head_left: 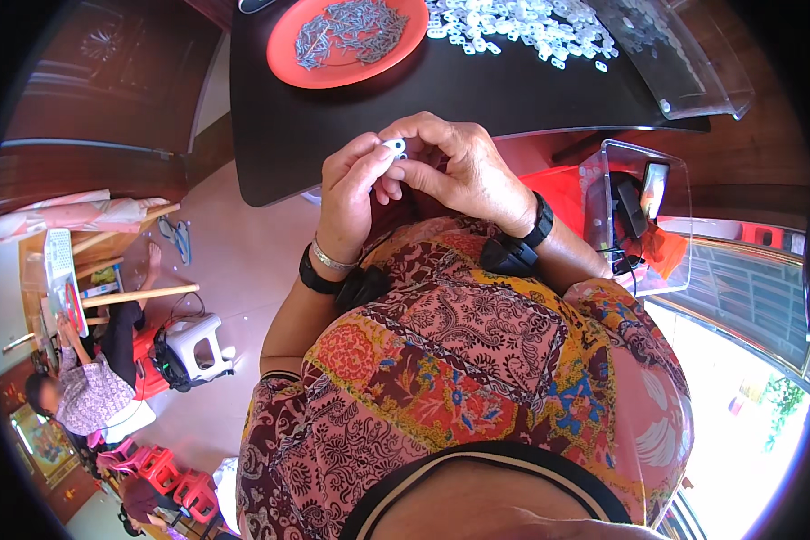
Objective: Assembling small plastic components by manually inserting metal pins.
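Observation:
A small white plastic piece (394, 145) with a dark hole sits pinched between the thumb and fingers of my left hand (351, 187). Closed fingers of my right hand (479, 171) meet it from the other side; whatever lies between their tips is mostly hidden. Both hands are together just off the near edge of the dark table (324, 126). Beyond them, an orange-red plate (285, 63) carries many small grey screw-like pins (351, 31). To its right lies a spread of small white plastic pieces (522, 27) with holes.
A clear plastic tray (684, 67) leans at the table's right end. Below it, a clear bin (666, 283) holds dark items and orange cloth. At the left, a person (94, 387) sits near a white stool (198, 346) and red stools (193, 495).

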Available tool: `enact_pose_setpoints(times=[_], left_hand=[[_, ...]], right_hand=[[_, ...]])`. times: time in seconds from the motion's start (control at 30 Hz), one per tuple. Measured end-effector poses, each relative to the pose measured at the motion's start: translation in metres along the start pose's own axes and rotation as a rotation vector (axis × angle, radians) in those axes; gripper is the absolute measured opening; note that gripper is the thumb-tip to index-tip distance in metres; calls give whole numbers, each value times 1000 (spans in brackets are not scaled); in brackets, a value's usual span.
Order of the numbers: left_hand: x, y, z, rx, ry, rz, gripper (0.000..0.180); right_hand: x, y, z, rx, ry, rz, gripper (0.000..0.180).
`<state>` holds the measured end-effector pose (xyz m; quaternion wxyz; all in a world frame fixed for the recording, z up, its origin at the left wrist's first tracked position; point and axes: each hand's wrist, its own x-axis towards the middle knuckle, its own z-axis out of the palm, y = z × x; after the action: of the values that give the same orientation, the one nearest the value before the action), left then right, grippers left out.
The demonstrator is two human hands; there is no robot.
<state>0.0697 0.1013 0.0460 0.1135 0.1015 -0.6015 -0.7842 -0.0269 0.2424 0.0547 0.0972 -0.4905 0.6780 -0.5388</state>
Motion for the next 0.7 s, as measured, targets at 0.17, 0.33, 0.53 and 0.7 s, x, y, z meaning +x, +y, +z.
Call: enact_pose_setpoints(times=[0.17,0.33,0.53,0.7], left_hand=[[0,0,-1,3,2,-5,23],[0,0,-1,29,-8,-1,23],[0,-1,-3,19,-22,0,24],[0,0,-2,20,-10,0,24]], right_hand=[[0,1,1,20,-9,10,26],[0,2,1,11,-7,-1,26],[1,1,3,22,18,-2,26],[1,2,4,17,49,-26,27]])
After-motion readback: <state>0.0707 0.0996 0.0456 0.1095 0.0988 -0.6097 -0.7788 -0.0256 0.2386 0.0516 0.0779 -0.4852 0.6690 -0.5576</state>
